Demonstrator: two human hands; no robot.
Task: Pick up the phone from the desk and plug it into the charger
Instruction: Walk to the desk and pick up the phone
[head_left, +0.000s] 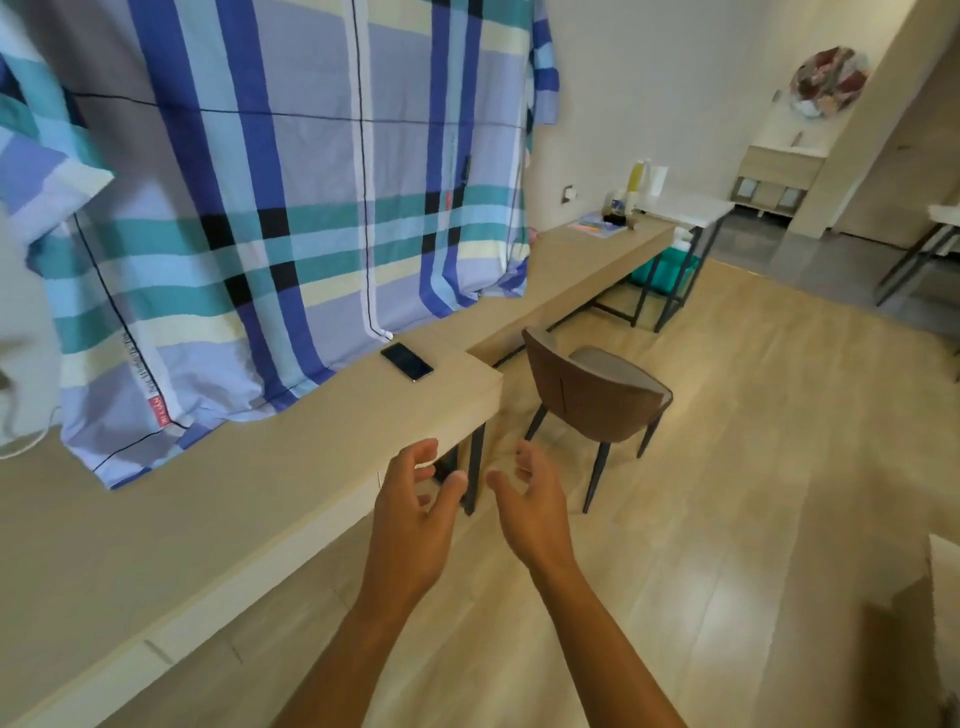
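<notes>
Both our hands, left hand (415, 512) and right hand (530, 506), hang open and empty; the phone (407, 361) lies ahead on the tabletop (322, 431). We should reach forward and pinch its long edges.

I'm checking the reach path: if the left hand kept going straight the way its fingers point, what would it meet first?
Probably the front edge of the desk near its corner, just ahead of the open left hand. The phone lies further on, on top. Depth is uncertain.

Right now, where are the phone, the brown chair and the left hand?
phone (407, 361), head view, middle of its dark screen.
brown chair (587, 397), head view, curved backrest.
left hand (415, 512), head view, back of the hand.
</notes>
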